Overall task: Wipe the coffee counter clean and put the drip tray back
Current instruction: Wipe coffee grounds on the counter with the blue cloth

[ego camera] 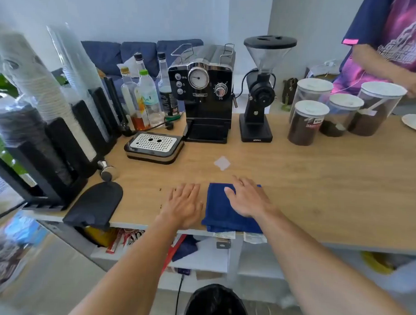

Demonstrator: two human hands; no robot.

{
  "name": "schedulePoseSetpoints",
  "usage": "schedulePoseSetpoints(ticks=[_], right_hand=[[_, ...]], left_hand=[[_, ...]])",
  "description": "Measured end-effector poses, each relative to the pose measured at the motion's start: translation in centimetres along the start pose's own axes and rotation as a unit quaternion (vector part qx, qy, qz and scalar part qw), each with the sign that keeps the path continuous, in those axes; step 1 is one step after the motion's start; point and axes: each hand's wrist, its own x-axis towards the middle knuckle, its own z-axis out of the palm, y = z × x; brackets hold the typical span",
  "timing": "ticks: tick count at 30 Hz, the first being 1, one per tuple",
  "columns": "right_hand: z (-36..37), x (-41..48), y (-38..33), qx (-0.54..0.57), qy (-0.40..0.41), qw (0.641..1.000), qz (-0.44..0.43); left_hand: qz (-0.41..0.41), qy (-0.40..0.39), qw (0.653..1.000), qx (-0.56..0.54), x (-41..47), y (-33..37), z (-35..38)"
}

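Note:
A folded dark blue cloth (220, 213) lies at the front edge of the wooden counter (331, 185). My right hand (249, 197) rests flat on the cloth, fingers spread. My left hand (184, 204) lies flat on the bare wood just left of the cloth, fingers apart, holding nothing. The drip tray (154, 147), black with a perforated metal grille, sits on the counter to the left of the black espresso machine (204, 96), out of its slot. A few dark coffee specks (160, 190) lie on the wood near my left hand.
A grinder (260, 93) and several jars of coffee (306, 123) stand right of the machine. Bottles (143, 101) and cup dispensers (50, 119) fill the left. A tamper (107, 170), a black mat (95, 204) and a white paper scrap (222, 163) lie nearby. Another person (392, 46) stands far right. A bin (215, 303) sits below.

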Motion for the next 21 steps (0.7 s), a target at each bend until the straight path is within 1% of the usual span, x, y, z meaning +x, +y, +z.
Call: schedulePoseSetpoints(ticks=[4,10,14,17,21], right_hand=[[2.4,0.2,0.3,-0.005,0.010,1.000,-0.004],[5.6,0.7,0.5,-0.031,0.029,0.999,0.011],[6.8,0.9,-0.1,-0.043,0.037,0.998,0.025],[7.1,1.2,-0.4,-0.081,0.029,0.996,0.035],[7.3,1.3,-0.7,-0.089,0.032,0.994,0.060]], left_hand=[[0.049,0.034,0.994,0.090,-0.3,-0.8,1.6],[0.070,0.046,0.990,0.116,-0.2,-1.9,3.2],[0.096,0.064,0.989,0.097,-0.1,-2.2,3.1],[0.110,0.084,0.989,0.045,-0.2,-3.8,2.7],[0.073,0.127,0.989,-0.034,-0.5,-8.3,2.7]])
